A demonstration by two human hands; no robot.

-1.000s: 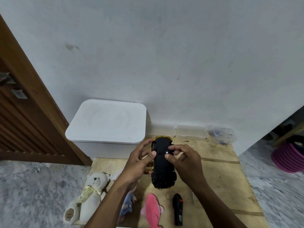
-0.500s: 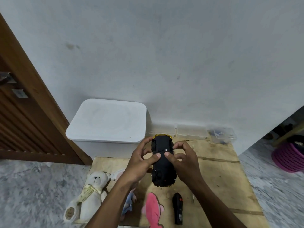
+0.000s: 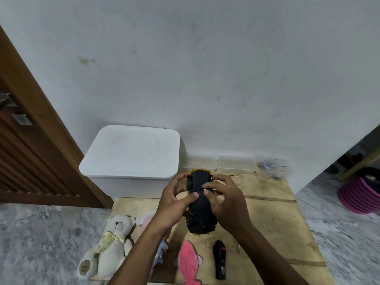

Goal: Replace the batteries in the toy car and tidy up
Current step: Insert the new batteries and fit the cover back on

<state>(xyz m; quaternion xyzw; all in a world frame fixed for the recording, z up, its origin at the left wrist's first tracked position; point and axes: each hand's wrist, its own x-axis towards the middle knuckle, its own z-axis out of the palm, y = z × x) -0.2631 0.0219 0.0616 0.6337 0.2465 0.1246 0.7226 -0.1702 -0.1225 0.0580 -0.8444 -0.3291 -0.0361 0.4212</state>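
**Car upside down, held in both hands**

Car [image 3: 200, 204] is flipped, black underside up, with a yellow body edge showing at the far end. It is held above the board [image 3: 277, 223], lengthwise away from the person.

Left hand [image 3: 174, 204] grips the car's left side, fingers curled round the far edge and thumb pressed on the underside. Right hand [image 3: 228, 204] grips the right side the same way, thumb on the underside close to the left thumb. A small pale dot by the right thumb may be a screw; it is too small to be sure.

On the board below the hands, a remote [image 3: 220, 258] lies just beside a pink toy [image 3: 188, 262]. A bear [image 3: 114, 239] lies at the board's left edge. A lidded white bin [image 3: 131, 155] stands against the wall, with clear boxes [image 3: 236, 164] to its right. A pink basket [image 3: 359, 196] sits on the floor at far right.
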